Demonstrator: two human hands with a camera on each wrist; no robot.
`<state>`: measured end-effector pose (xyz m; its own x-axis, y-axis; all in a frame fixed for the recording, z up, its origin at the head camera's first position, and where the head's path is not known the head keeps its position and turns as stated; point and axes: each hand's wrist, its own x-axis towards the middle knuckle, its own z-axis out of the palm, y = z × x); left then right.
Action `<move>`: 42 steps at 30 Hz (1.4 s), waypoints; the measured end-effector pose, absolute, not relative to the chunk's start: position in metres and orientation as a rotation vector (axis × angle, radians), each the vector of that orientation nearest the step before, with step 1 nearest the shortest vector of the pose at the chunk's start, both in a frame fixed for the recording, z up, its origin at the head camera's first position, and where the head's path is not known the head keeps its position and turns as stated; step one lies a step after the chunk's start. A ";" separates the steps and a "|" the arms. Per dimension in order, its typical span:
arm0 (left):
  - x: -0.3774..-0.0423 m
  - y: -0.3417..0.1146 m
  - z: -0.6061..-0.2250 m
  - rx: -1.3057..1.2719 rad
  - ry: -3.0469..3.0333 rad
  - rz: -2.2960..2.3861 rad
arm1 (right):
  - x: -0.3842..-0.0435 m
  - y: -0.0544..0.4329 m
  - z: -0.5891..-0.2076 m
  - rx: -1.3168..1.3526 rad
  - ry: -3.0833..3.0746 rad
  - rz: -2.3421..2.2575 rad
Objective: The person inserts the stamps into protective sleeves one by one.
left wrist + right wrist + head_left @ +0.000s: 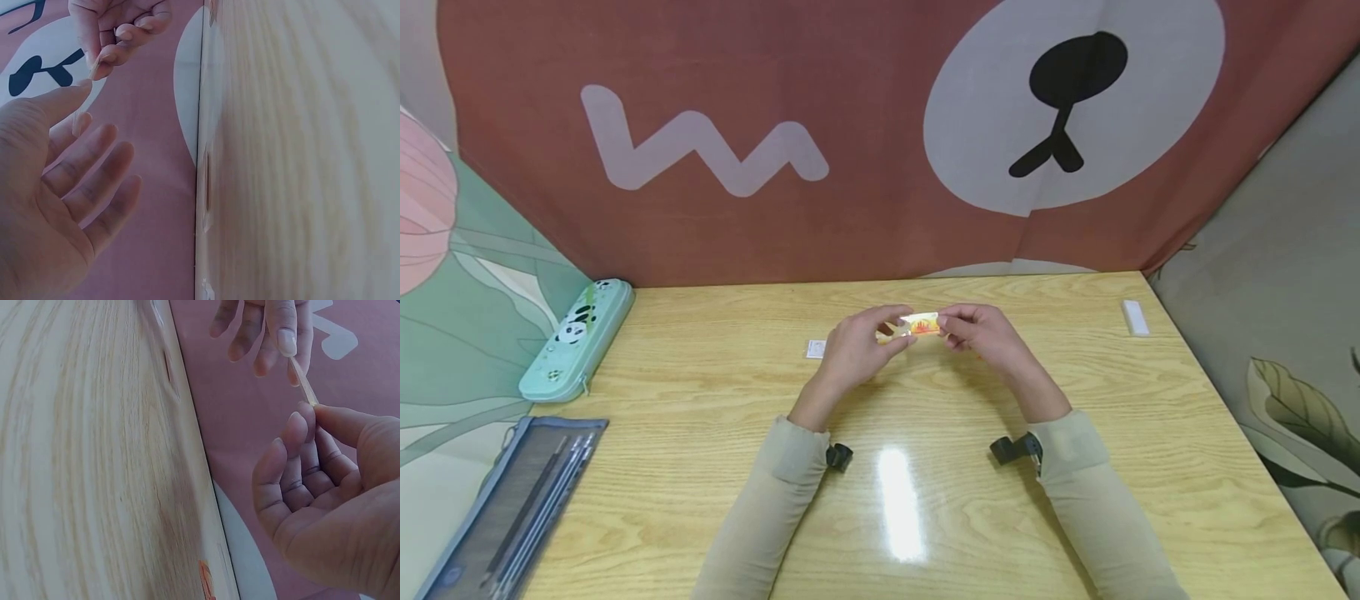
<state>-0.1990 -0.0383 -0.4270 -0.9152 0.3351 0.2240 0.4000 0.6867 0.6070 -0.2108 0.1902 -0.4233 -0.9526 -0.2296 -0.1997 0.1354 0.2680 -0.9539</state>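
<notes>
Both hands hold up a small flat packet (924, 323) with a yellow and orange print and a pale, see-through end. My left hand (857, 343) pinches its left end between thumb and forefinger, the other fingers spread loosely. At the right end, the thumb and forefinger of my right hand (983, 333) grip it, with the remaining fingers curled in. Seen edge-on in the right wrist view, the packet (304, 382) is a thin strip spanning the two hands. A small white printed card (816, 349) lies on the table beside my left hand, partly hidden by it.
A white block (1136, 318) lies at the table's back right. On the left are a mint panda pencil case (578, 342) and a dark mesh pouch (512, 508) with pens inside. An orange piece (206, 580) lies near the table's back edge. A bear-print cloth (865, 225) hangs behind.
</notes>
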 end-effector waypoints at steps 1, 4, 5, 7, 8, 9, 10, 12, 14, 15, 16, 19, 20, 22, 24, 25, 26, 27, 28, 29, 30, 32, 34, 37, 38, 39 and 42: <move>-0.199 -0.038 -0.427 -0.615 -2.797 -1.039 | -0.211 0.190 -0.423 -0.091 2.243 -1.739; -0.199 -0.038 -0.428 -0.626 -2.796 -1.032 | -0.211 0.190 -0.424 -0.100 2.241 -1.748; -0.199 -0.038 -0.428 -0.629 -2.797 -1.028 | -0.211 0.190 -0.424 -0.100 2.239 -1.751; -0.199 -0.038 -0.428 -0.636 -2.796 -1.025 | -0.211 0.190 -0.424 -0.107 2.239 -1.752; -0.199 -0.038 -0.428 -0.639 -2.797 -1.025 | -0.211 0.190 -0.424 -0.110 2.239 -1.751; -0.199 -0.038 -0.428 -0.642 -2.798 -1.022 | -0.211 0.190 -0.424 -0.108 2.238 -1.754; -0.199 -0.038 -0.428 -0.644 -2.801 -1.021 | -0.211 0.190 -0.425 -0.113 2.239 -1.751; -0.199 -0.037 -0.428 -0.647 -2.804 -1.019 | -0.211 0.190 -0.425 -0.123 2.242 -1.747; -0.200 -0.037 -0.427 -0.650 -2.806 -1.019 | -0.210 0.190 -0.424 -0.125 2.242 -1.749; -0.200 -0.037 -0.427 -0.651 -2.806 -1.017 | -0.210 0.190 -0.424 -0.128 2.242 -1.749; -0.200 -0.037 -0.427 -0.650 -2.806 -1.018 | -0.210 0.190 -0.424 -0.130 2.244 -1.750; -0.200 -0.036 -0.427 -0.651 -2.803 -1.017 | -0.210 0.190 -0.423 -0.120 2.242 -1.758; -0.199 -0.036 -0.427 -0.650 -2.802 -1.015 | -0.211 0.190 -0.423 -0.119 2.245 -1.755; -0.199 -0.036 -0.426 -0.644 -2.800 -1.017 | -0.211 0.190 -0.423 -0.114 2.243 -1.753; -0.199 -0.036 -0.426 -0.636 -2.800 -1.017 | -0.211 0.190 -0.423 -0.108 2.240 -1.743; -0.199 -0.036 -0.426 -0.632 -2.801 -1.016 | -0.211 0.190 -0.423 -0.106 2.238 -1.737; -0.199 -0.036 -0.426 -0.629 -2.803 -1.014 | -0.211 0.191 -0.424 -0.106 2.237 -1.729; -0.199 -0.036 -0.427 -0.626 -2.806 -1.012 | -0.211 0.191 -0.424 -0.101 2.237 -1.724; -0.199 -0.036 -0.427 -0.624 -2.807 -1.010 | -0.211 0.191 -0.424 -0.098 2.238 -1.717; -0.198 -0.036 -0.427 -0.622 -2.810 -1.005 | -0.211 0.191 -0.424 -0.097 2.241 -1.711; -0.198 -0.035 -0.427 -0.624 -2.810 -1.005 | -0.211 0.191 -0.424 -0.096 2.241 -1.708; -0.198 -0.035 -0.427 -0.631 -2.810 -1.006 | -0.211 0.192 -0.424 -0.097 2.244 -1.705; -0.198 -0.035 -0.427 -0.641 -2.806 -1.010 | -0.211 0.192 -0.425 -0.099 2.239 -1.708; -0.197 -0.035 -0.427 -0.652 -2.805 -1.009 | -0.212 0.191 -0.426 -0.103 2.232 -1.710; -0.197 -0.035 -0.426 -0.653 -2.805 -1.008 | -0.213 0.191 -0.426 -0.107 2.231 -1.708; -0.197 -0.035 -0.426 -0.652 -2.806 -1.004 | -0.213 0.191 -0.427 -0.108 2.231 -1.707; -0.197 -0.035 -0.426 -0.647 -2.810 -0.993 | -0.213 0.191 -0.427 -0.109 2.233 -1.701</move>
